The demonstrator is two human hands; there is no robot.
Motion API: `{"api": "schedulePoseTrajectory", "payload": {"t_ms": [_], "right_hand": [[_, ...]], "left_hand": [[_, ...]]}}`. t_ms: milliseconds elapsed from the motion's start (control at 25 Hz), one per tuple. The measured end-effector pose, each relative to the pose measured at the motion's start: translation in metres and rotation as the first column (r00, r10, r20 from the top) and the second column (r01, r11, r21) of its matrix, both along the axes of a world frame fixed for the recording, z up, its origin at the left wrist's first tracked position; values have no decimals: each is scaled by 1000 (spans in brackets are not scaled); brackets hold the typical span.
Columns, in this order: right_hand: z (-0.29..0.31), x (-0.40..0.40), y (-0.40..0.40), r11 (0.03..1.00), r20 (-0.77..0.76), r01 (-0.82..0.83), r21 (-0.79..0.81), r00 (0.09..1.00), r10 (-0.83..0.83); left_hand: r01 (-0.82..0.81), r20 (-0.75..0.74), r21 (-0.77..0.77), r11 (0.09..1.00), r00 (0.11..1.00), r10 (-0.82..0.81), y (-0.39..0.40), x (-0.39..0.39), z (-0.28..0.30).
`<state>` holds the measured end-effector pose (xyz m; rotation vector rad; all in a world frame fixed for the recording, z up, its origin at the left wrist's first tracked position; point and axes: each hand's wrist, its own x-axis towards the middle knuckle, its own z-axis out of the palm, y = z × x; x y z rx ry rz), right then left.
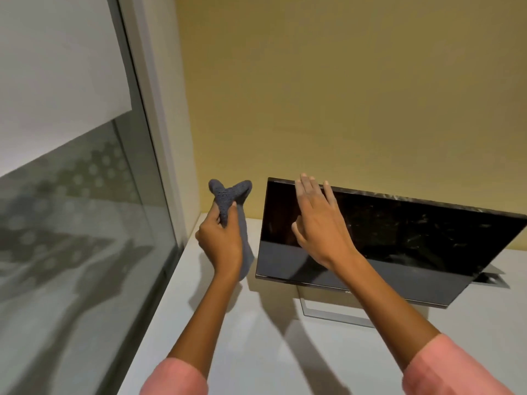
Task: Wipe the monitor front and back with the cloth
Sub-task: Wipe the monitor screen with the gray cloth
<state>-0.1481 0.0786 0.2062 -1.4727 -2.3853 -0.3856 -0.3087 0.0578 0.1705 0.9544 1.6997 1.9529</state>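
On the white tabletop (256, 352) near its back left corner, the thin black flat-screen monitor (399, 238) leans on a slim stand, so the flat-fingered right hand (319, 223) could tip it while the left hand (221, 238) grips the bunched grey knitted cloth (229, 199).
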Motion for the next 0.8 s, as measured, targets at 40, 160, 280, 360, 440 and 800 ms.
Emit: {"api": "schedulePoseTrajectory", "payload": {"t_ms": [40, 160, 280, 360, 440, 800], "right_hand": [[1, -2, 5, 1000, 2, 14, -1, 1000, -14], [-1, -5, 10, 999, 4, 39, -27, 999, -39], [-4, -3, 11, 999, -22, 29, -33, 999, -29], [-4, -3, 12, 999, -24, 28, -30, 999, -29], [-4, -3, 13, 999, -33, 29, -17, 999, -29], [-4, -1, 13, 1000, -90, 8, -10, 996, -9]], "left_hand": [[24, -14, 10, 1000, 1000, -24, 7, 2, 4], [121, -62, 31, 992, 991, -118, 24, 13, 14], [244, -177, 43, 969, 956, -233, 36, 21, 14], [320, -247, 19, 947, 920, -305, 39, 23, 5], [365, -284, -11, 931, 892, -352, 37, 23, -6], [421, -245, -128, 898, 864, -440, 29, 20, -40]]}}
